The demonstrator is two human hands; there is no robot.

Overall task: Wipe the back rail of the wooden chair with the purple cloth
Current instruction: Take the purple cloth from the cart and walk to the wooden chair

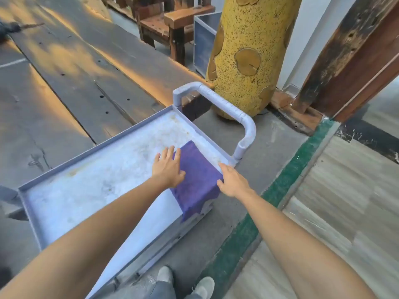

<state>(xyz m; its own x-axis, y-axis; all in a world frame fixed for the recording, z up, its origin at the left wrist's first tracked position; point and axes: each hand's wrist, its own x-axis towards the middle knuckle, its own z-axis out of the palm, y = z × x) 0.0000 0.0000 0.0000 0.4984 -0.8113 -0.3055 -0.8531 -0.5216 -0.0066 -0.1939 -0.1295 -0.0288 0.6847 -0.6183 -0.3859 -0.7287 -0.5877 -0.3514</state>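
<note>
The folded purple square cloth (pixel 197 180) is lying on the near right corner of the pale grey metal cart tray (pixel 90 180), one flap drooping over the tray's front edge, so you are only getting hold of it and none of the wiping is under way. Your left hand (pixel 168 167) is resting flat at the cloth's left edge, fingers straight and slightly spread; your right hand (pixel 232 183) is touching its right edge with fingers extended, and neither is gripping yet. Beyond the tray's far right corner the grey tubular handle (pixel 226 108) is rising, the mottled yellow ceramic pillar (pixel 248 55) standing behind it. Further back, brown wooden chairs (pixel 170 24) are waiting; you are, I judge, still needing to carry the cloth there.
</note>
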